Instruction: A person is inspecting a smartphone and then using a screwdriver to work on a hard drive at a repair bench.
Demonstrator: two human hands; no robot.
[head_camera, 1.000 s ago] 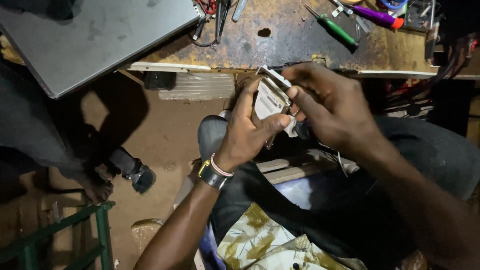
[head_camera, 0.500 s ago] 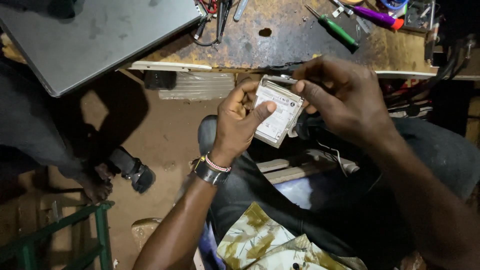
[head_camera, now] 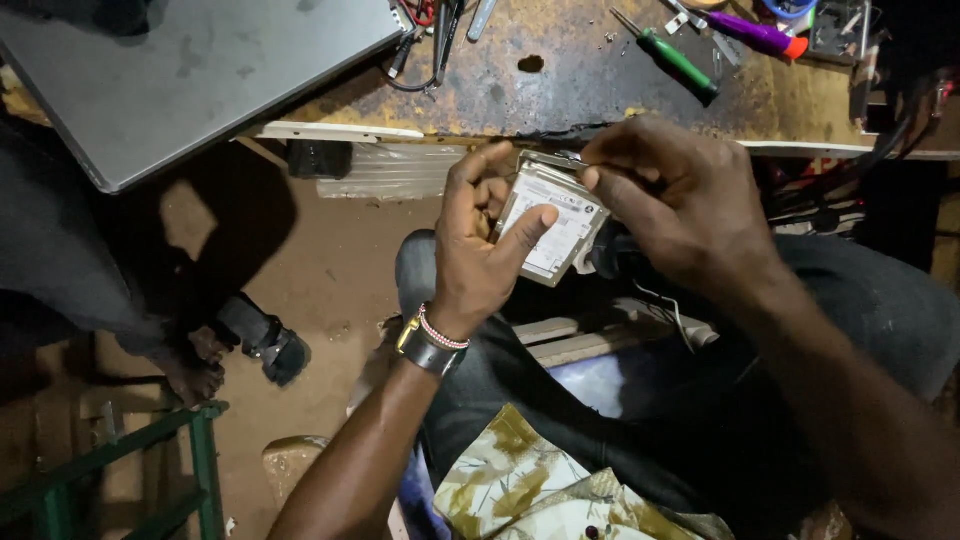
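My left hand [head_camera: 480, 245] grips a small flat hard drive [head_camera: 555, 220] with a white label, thumb pressed across its face, held above my lap below the workbench edge. My right hand [head_camera: 680, 200] pinches the drive's top right corner and upper edge with its fingertips. The drive is tilted, label side up. A watch and a beaded band sit on my left wrist [head_camera: 430, 340].
A worn workbench [head_camera: 560, 90] carries a closed grey laptop [head_camera: 190, 70], a green-handled screwdriver [head_camera: 680, 60], a purple tool [head_camera: 755, 35] and cables. Another person's sandalled foot [head_camera: 250, 345] rests on the dirt floor at left. A green metal frame [head_camera: 130, 450] stands at lower left.
The drive has turned from edge-on to label side up. Both hands have shifted slightly on it, the left thumb now lying across the label.
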